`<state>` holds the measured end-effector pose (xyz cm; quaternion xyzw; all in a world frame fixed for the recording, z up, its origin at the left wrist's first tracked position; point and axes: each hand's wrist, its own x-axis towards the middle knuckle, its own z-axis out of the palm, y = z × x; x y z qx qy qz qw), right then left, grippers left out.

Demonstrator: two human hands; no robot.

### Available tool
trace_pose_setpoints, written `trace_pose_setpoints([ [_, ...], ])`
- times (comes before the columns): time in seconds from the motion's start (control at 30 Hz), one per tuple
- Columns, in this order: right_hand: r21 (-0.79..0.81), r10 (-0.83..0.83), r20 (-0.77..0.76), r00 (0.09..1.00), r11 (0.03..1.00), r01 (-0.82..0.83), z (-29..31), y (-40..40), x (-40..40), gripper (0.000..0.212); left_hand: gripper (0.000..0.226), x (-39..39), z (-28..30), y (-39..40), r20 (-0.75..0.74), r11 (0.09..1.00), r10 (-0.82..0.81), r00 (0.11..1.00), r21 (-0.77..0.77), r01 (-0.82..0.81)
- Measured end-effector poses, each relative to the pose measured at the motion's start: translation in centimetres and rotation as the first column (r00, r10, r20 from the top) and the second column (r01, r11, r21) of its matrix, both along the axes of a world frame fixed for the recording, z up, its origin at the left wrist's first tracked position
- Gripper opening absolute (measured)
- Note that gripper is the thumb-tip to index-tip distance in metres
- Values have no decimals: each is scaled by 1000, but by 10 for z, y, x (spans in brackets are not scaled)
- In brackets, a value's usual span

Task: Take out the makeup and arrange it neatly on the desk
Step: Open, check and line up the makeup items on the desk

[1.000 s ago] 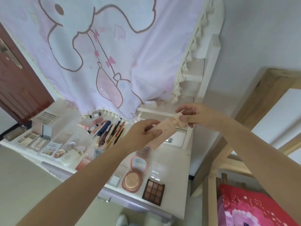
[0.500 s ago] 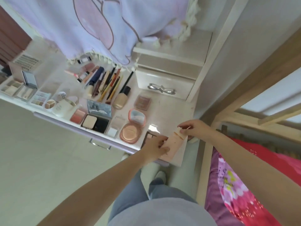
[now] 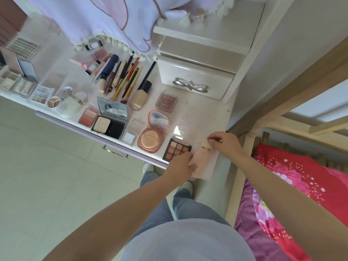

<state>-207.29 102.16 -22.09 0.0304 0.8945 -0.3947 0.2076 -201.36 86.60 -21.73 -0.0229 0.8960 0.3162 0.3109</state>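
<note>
floor (image 3: 56, 176): pale tiles | desk (image 3: 211, 117): white | bed frame (image 3: 282, 102): wood | curtain (image 3: 105, 17): lilac

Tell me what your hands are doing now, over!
Left hand and right hand both grip pink box at desk corner. Palette touching its left side. Nothing blocking.

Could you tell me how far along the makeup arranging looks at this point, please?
Mostly done, it seems. Brushes and pencils lie in a row, and compacts such as the round pink one and the eyeshadow palette sit along the desk front. In hand: both the left hand and right hand hold a pink flat case at the desk's corner. Left: setting it down; whatever remains unpacked is out of view.
</note>
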Motion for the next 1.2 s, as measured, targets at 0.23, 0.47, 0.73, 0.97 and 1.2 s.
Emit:
trace_pose_setpoints([
  [0.23,-5,-105,-54,993,994,105,-3,-4,9,20,33,0,1,8,-18,916,-306,952,-276,290],
  [0.47,76,-77,-145,986,993,89,-9,-5,17,20,65,0,0,12,-113,816,-468,877,-438,379],
  [0.73,140,33,-152,988,990,-11,-8,-1,11,22,69,-4,0,12,-118,799,-495,861,-452,397],
  [0.97,156,87,-222,971,986,-53,8,-3,1,23,42,-3,7,4,-202,858,-408,890,-419,298],
  [1.2,230,346,-337,876,932,-280,28,-55,-62,26,28,-21,32,-55,-370,869,-255,894,-493,44],
])
